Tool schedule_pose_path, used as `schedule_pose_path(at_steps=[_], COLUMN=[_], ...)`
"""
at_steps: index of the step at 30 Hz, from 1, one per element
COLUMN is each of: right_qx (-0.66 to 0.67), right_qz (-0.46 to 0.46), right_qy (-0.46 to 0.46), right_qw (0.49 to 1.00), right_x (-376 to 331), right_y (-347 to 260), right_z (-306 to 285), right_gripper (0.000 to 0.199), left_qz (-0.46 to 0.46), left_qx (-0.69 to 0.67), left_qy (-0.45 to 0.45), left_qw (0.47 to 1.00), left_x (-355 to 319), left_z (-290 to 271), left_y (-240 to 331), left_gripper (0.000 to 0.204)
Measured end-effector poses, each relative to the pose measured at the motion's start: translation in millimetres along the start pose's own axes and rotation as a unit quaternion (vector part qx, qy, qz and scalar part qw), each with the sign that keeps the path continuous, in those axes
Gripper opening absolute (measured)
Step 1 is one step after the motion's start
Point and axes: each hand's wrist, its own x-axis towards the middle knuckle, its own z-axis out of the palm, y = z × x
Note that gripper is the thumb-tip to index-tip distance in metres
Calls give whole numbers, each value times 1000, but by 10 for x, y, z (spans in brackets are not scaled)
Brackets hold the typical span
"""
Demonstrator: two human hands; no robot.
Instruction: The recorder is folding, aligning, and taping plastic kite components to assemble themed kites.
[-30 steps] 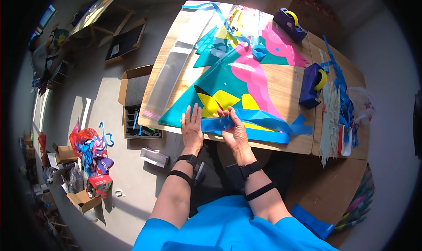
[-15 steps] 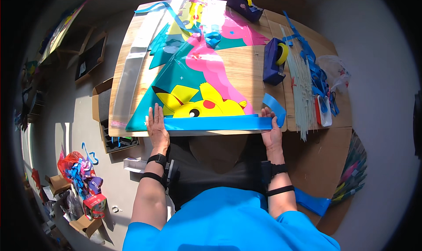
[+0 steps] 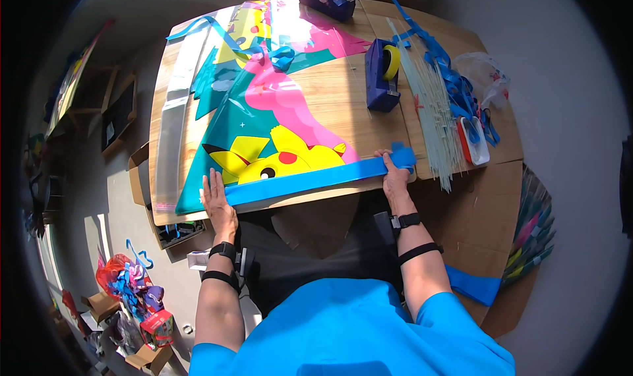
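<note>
A printed plastic sheet point(image 3: 264, 99), teal and pink with a yellow cartoon figure with pointed ears, lies on the wooden table. Along its near edge runs a wide blue strip point(image 3: 303, 183), slanting up to the right. My left hand point(image 3: 219, 208) rests flat with fingers stretched out, at the strip's left end over the teal corner. At the right end, my right hand point(image 3: 396, 181) has its fingers bent around the strip near the table edge. The strip's loose end is bunched just beyond those fingers, which partly hide it.
Two dark blue tape dispensers point(image 3: 383, 79) with yellow cores stand on the table point(image 3: 330, 79). To the right lie thin pale sticks point(image 3: 432, 122), blue ribbon point(image 3: 455, 79), a red-and-white case point(image 3: 473, 141) and a clear bag point(image 3: 484, 73). Cardboard boxes and bagged scraps point(image 3: 135, 290) are on the floor.
The view has turned, so the table sits tilted and further left. The strip's loose end, raised and curled before, now lies lower beside my right hand. My left hand stays flat.
</note>
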Motion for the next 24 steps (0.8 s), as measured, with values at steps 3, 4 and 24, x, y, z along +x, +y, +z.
schedule_pose_path(at_steps=[3, 4, 24], right_qx=[-1, -6, -608], right_qz=[-4, -4, -415], right_qy=[47, 62, -379], right_qw=[999, 998, 561], right_x=[32, 45, -1265], right_y=[-55, -78, 117], right_z=[-71, -106, 1222], right_gripper=[31, 32, 51], left_qz=[3, 1, -17], left_qx=[1, 3, 23], left_qy=[5, 5, -2], left_qw=[1000, 1000, 1000], left_x=[-5, -1, 18], left_z=[11, 9, -4], left_y=[-14, 2, 15], left_gripper=[82, 82, 77])
